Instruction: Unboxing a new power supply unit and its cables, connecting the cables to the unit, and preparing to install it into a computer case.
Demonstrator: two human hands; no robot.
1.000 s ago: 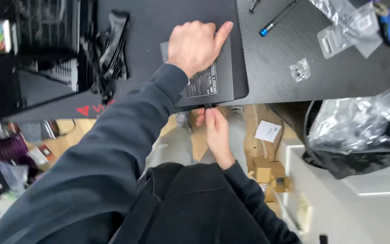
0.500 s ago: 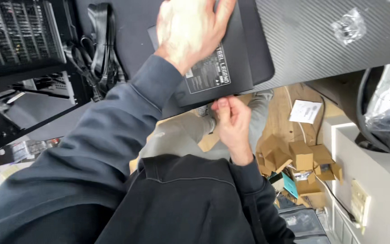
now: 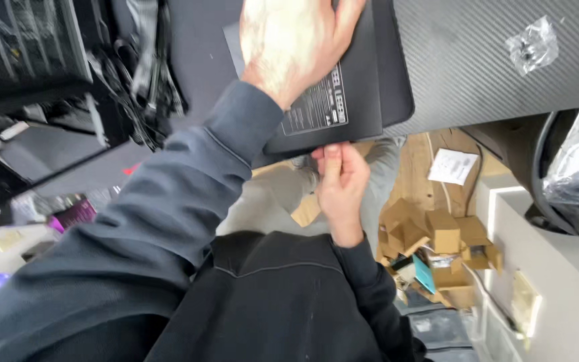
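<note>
A flat black laptop, underside up with a pale printed label, overhangs the dark table edge. The left hand presses flat on it; the right hand pinches its near edge.

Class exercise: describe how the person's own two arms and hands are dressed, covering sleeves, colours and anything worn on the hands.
Both hands are bare, with no gloves. The left hand emerges from a long dark blue-grey sleeve with a ribbed cuff. The right hand emerges from a darker, near-black sleeve. No rings or watch are visible.

A white-print label on the black slab; small cardboard boxes heaped below.
</note>
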